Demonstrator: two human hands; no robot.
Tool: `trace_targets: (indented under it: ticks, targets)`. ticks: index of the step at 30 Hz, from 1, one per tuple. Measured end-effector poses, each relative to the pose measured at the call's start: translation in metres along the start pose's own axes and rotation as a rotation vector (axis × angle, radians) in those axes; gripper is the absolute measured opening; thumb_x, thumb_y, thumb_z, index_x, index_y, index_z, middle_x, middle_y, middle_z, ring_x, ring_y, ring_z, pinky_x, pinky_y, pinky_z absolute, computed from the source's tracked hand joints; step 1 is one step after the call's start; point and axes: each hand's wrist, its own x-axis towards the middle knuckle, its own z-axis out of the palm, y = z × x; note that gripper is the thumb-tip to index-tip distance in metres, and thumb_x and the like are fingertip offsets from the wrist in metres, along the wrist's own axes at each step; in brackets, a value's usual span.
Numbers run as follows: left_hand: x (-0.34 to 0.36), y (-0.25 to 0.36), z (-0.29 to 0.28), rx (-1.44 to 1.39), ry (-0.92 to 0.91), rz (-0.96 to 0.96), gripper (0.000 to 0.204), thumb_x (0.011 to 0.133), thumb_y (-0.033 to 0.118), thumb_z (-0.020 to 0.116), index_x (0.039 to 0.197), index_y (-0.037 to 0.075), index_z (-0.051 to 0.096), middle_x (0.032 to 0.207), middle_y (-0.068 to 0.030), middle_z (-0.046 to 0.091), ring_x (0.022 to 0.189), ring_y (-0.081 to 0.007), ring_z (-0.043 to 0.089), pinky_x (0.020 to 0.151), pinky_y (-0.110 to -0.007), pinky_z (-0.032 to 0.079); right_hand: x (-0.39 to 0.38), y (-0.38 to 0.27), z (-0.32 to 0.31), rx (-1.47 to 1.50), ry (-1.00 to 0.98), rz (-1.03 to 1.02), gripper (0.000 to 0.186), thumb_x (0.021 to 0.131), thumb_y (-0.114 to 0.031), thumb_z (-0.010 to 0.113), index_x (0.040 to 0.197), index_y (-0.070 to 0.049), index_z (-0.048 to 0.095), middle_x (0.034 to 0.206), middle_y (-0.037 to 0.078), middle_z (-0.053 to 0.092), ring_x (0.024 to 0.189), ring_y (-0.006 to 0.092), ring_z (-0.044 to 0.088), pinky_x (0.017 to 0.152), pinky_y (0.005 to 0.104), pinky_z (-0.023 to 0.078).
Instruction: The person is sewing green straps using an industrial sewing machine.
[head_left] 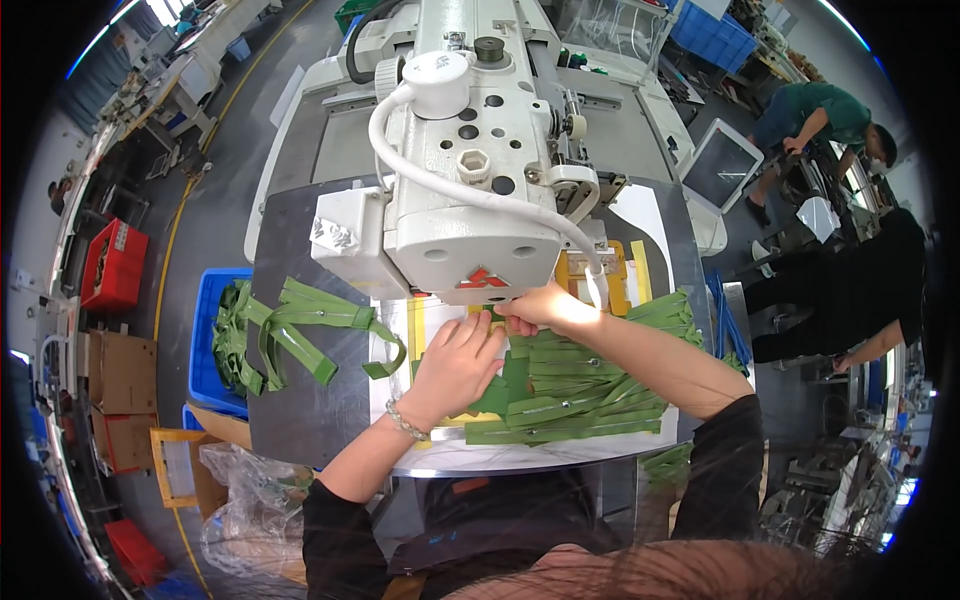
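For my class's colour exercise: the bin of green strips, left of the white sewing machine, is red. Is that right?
Not quite: the head view shows a blue bin, not a red one, holding green strips left of the white sewing machine.

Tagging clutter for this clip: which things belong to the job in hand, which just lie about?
Likely in the job:
white sewing machine
green zip strips beside left hand, right hand
blue bin of green strips

Probably just lying about:
red crate
cardboard boxes
clear plastic bag

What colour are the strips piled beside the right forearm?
The strips are green, clearest in the head view.
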Motion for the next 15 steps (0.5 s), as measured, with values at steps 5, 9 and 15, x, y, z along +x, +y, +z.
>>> trace_targets:
  ticks: [5, 9, 15]
  targets:
    - [0.0013, -0.0010, 0.0018, 0.010, 0.004, 0.007, 0.044, 0.083, 0.027, 0.063, 0.120, 0.005, 0.055, 0.125, -0.0170, 0.056, 0.116, -0.0275, 0.051, 0.096, -0.041, 0.037, 0.0008, -0.0013, 0.0020, -0.044, 0.019, 0.000, 0.019, 0.083, -0.009, 0.063, 0.069, 0.004, 0.062, 0.057, 0.011, 0.062, 0.045, 0.0150, 0.058, 0.041, 0.0277, 0.046]
    - [0.0005, -0.0023, 0.0019, 0.008, -0.002, 0.007, 0.045, 0.082, 0.027, 0.064, 0.120, 0.006, 0.055, 0.124, -0.0155, 0.056, 0.117, -0.0261, 0.050, 0.096, -0.041, 0.036, -0.0014, 0.0002, 0.0048, -0.031, 0.034, -0.001, 0.018, 0.082, -0.009, 0.064, 0.071, 0.004, 0.062, 0.056, 0.010, 0.062, 0.045, 0.0148, 0.058, 0.041, 0.0272, 0.046]
    - [0.0023, -0.0096, 0.0020, -0.068, 0.059, -0.051, 0.046, 0.082, 0.027, 0.064, 0.120, 0.005, 0.054, 0.127, -0.0117, 0.055, 0.119, -0.0235, 0.049, 0.098, -0.041, 0.035, -0.0022, 0.0043, 0.0031, 0.014, 0.045, -0.041, 0.015, 0.081, -0.009, 0.063, 0.073, 0.004, 0.061, 0.056, 0.009, 0.061, 0.045, 0.0146, 0.059, 0.040, 0.0274, 0.046]
